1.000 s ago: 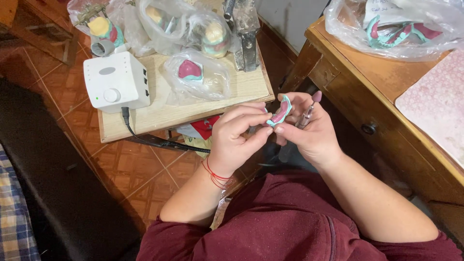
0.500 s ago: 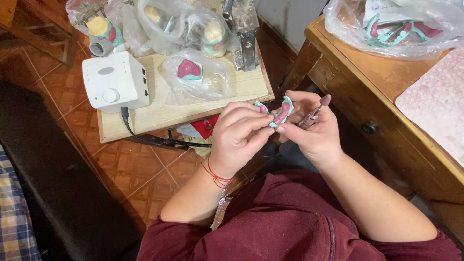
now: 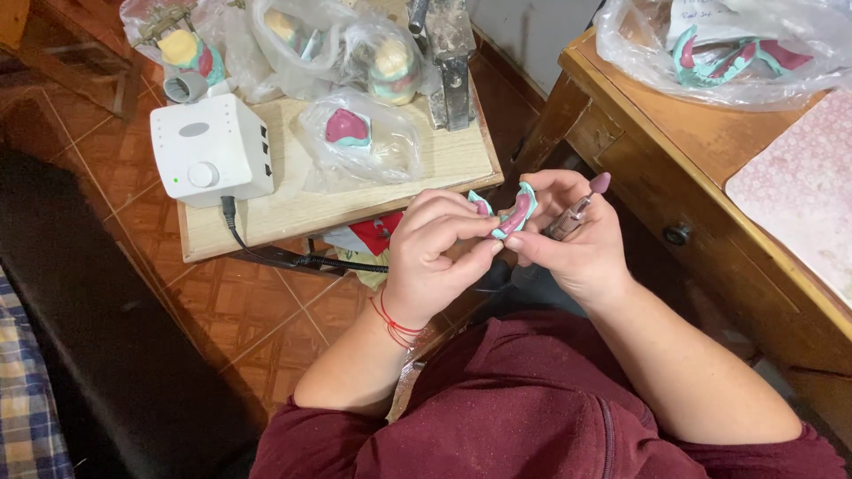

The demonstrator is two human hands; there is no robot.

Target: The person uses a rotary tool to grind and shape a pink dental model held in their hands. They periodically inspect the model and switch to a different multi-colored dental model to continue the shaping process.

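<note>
Head view, looking down at a seated person in a maroon top point(image 3: 550, 417). Left hand point(image 3: 435, 257), red string bracelet point(image 3: 390, 321) at the wrist: fingers curled closed around a small curved dental piece of pink and teal wax-like material point(image 3: 513, 215), pinched at its lower end between thumb and forefingers. Right hand point(image 3: 572, 239): fingers also closed, thumb and forefinger touching the same piece from the other side, while a slim metal handpiece tool with a pink rounded tip point(image 3: 581, 202) lies gripped across the palm, tip pointing up and away from the body. Held piece sits between the two hands, above the lap, in the gap between a low wooden board table point(image 3: 426, 173) at left and a brown wooden desk point(image 3: 657, 151) at right. On the low table: white box-shaped control unit with a round knob and black cable point(image 3: 211, 149); clear plastic bag holding a pink and teal dental cast point(image 3: 359, 135); further clear bags with yellowish models point(image 3: 355, 44) behind it; a grey metal articulator frame point(image 3: 448, 53). On the desk: clear plastic bag with teal and red curved pieces point(image 3: 728, 49); pink patterned mat point(image 3: 803, 191) at the near corner. Floor: reddish-brown tiles point(image 3: 240, 306). Left edge: dark bench point(image 3: 98, 355), checked cloth point(image 3: 27, 417).
</note>
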